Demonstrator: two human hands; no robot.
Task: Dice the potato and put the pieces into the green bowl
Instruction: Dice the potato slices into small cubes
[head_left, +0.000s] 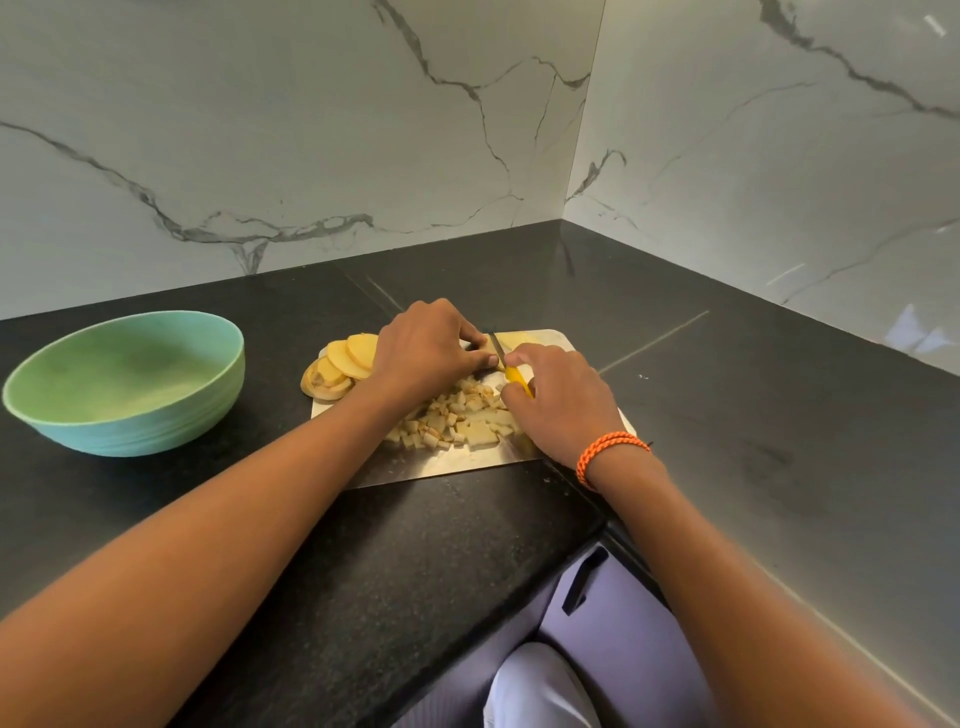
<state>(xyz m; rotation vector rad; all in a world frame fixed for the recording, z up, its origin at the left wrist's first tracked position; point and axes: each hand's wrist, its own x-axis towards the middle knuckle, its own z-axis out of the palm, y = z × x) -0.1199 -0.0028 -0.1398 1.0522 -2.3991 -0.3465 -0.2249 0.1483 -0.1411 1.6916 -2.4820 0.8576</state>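
Bowl (124, 382) left of board (447, 467); slices (345, 364) behind dice (457, 421) on board.

Your potato slices (345, 361): pale yellow rounds, skin on edges, fanned overlapping at board's 9 o'clock edge, uncut. Diced potato pieces (457, 421): small pale cubes, some with brown skin, loose heap at board centre toward 6 o'clock, lying flat. More potato at board's 12 o'clock, mostly hidden under your fingers; shape unclear. Green bowl (124, 384): round, ribbed outside, green inside with bluish rim, upright on counter, well apart from board at its 9 o'clock; no potato visible inside.
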